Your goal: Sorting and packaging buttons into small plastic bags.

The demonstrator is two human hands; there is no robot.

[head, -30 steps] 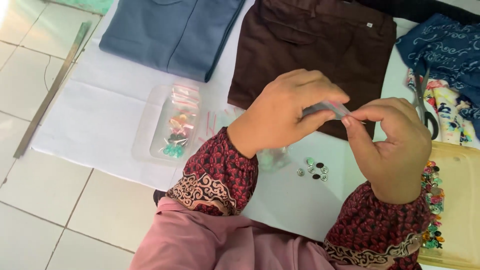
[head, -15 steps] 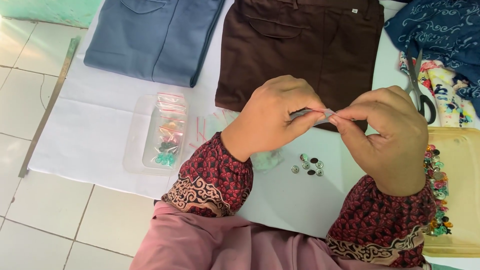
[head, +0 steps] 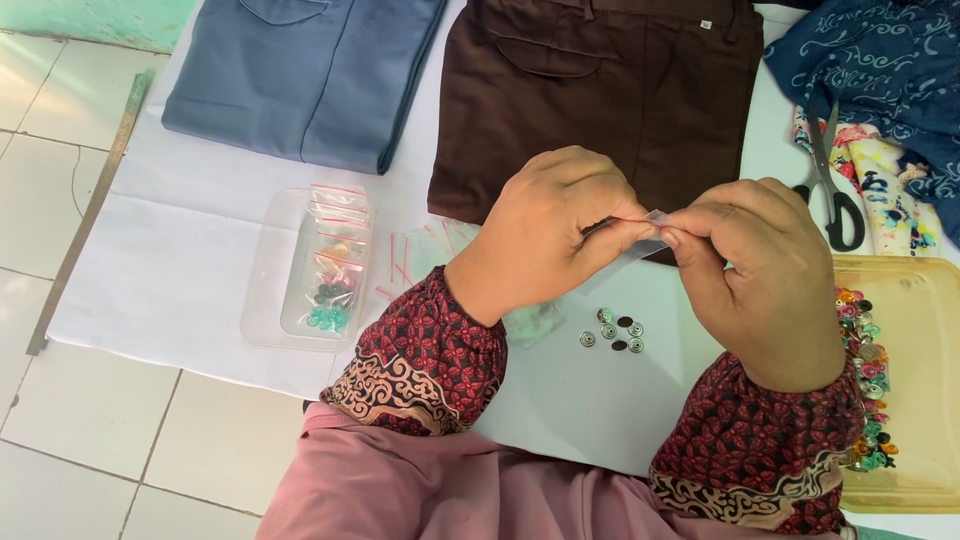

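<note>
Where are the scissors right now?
In the head view, the scissors lie at the upper right on the white cloth, between the brown trousers and the patterned fabrics, just above the yellow tray.

Small clear plastic bag point(head: 640, 240) — pinched (both hands), flat, above brown trousers

A home sewing or tailoring spot on a tiled floor point(head: 60, 130). Beyond the grip lie folded brown trousers point(head: 600, 90) and a blue garment point(head: 300, 70) on a white cloth point(head: 170, 250); scissors point(head: 830, 180) to its right, loose snap buttons point(head: 612, 330) just below, bagged beads point(head: 325, 270) to its left.
</note>
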